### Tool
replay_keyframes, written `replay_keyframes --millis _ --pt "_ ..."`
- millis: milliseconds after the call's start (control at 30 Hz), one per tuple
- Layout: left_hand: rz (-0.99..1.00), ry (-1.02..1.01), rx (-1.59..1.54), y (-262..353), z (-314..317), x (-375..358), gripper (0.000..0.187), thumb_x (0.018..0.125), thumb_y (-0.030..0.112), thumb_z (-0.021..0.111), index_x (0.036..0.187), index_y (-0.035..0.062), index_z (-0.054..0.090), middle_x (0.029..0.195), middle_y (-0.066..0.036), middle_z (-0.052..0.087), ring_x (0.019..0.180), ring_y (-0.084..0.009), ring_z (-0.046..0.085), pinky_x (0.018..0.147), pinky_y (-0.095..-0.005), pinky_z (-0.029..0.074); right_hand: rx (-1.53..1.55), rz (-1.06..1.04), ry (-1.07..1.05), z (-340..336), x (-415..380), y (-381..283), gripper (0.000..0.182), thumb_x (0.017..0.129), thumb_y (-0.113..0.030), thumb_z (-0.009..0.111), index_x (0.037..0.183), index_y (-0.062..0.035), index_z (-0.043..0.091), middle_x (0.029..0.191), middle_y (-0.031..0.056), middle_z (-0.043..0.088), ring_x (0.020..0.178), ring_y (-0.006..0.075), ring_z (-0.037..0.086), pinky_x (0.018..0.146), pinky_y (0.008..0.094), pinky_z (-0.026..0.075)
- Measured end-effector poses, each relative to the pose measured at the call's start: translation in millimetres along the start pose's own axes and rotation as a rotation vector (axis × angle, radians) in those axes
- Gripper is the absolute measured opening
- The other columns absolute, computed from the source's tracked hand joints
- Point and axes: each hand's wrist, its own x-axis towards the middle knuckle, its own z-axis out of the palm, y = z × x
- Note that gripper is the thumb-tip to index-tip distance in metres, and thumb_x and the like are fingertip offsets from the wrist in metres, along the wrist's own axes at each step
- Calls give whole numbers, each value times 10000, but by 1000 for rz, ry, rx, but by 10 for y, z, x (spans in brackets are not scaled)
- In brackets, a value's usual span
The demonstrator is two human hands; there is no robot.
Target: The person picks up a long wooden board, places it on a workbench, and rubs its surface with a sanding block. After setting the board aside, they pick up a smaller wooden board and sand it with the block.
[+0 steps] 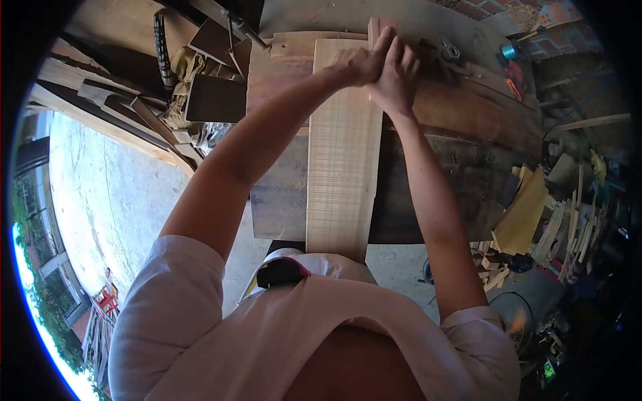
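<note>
A long pale wooden board [341,167] lies lengthwise on the workbench, its near end reaching past the bench edge to my waist. At its far right edge a narrow wooden strip [374,28] sticks up between my hands. My left hand [358,65] is closed, bent over the board's far end with its fingers curled against the strip. Beside it, my right hand [396,75] grips the strip from the right, fingers closed along the board's edge. Part of the strip is hidden under both hands.
The dark wooden workbench [435,187] bears a metal tool [449,52], a teal spool [509,51] and a red-handled tool [514,79] at the far right. Scrap wood [521,210] is heaped at right; planks [120,127] lean at left.
</note>
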Motion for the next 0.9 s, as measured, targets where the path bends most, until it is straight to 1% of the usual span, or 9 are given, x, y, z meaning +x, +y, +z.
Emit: replay_keyframes --millis 133,267,367,533,633,667,733,833,900 --pt "-101 -155 -132 490 440 -1406 767 955 268 391 1563 132 -57 777 -275 678 655 -441 672 632 -551 521 62 77 -148 -696 -1299 -505 993 641 -260 839 1423 81 331 1338 291 409 1148 428 474 991 498 418" --pt "1 -119 -172 719 1255 -2678 858 905 232 478 1557 67 -54 717 -243 670 586 -406 662 526 -519 522 124 83 -255 -1210 -2505 -793 889 702 -161 774 1421 112 329 1350 307 369 1190 467 439 1011 517 405" --pt "52 -165 -156 803 1332 -2854 866 896 218 488 1559 71 -49 703 -238 667 570 -403 658 532 -512 528 147 81 -303 -1304 -2574 -780 886 708 -155 773 1420 119 323 1345 307 372 1193 465 441 1017 512 405" --pt "-50 -205 -134 576 581 -1617 839 917 207 471 1558 72 -53 753 -256 675 629 -402 676 571 -508 535 157 90 -216 -865 -1514 -506 924 668 -160 800 1417 110 330 1349 308 386 1196 460 454 1013 508 418" --pt "-95 -71 -123 312 133 -562 686 996 354 308 1569 208 -40 914 -275 692 824 -433 693 795 -545 514 79 0 -98 -333 -491 -123 981 661 -255 831 1435 66 319 1338 287 404 1167 437 459 965 506 436" --pt "-74 -66 -86 208 -17 -254 657 1009 409 276 1567 225 -17 1034 -286 678 978 -442 668 891 -540 480 42 -9 -76 -154 -182 -2 973 666 -299 828 1422 51 327 1302 269 434 1138 429 475 939 506 449" --pt "4 -2 -60 -4 -204 278 655 1011 457 261 1565 229 -3 1121 -294 653 1089 -441 629 947 -534 449 -10 -7 -40 89 340 138 947 674 -335 815 1401 26 327 1232 242 471 1096 414 499 904 503 470" --pt "-6 46 -113 -28 -278 422 664 1009 491 251 1564 239 -11 1180 -307 624 1169 -441 585 999 -526 416 -52 7 -35 163 482 166 963 674 -342 812 1414 27 316 1246 245 468 1095 416 499 906 502 468" --pt "-15 12 -114 9 -44 153 663 1010 473 253 1564 234 -22 1147 -309 635 1121 -443 609 972 -527 435 -36 -45 -29 82 205 130 972 678 -344 810 1425 29 312 1270 252 459 1109 426 493 930 507 453"
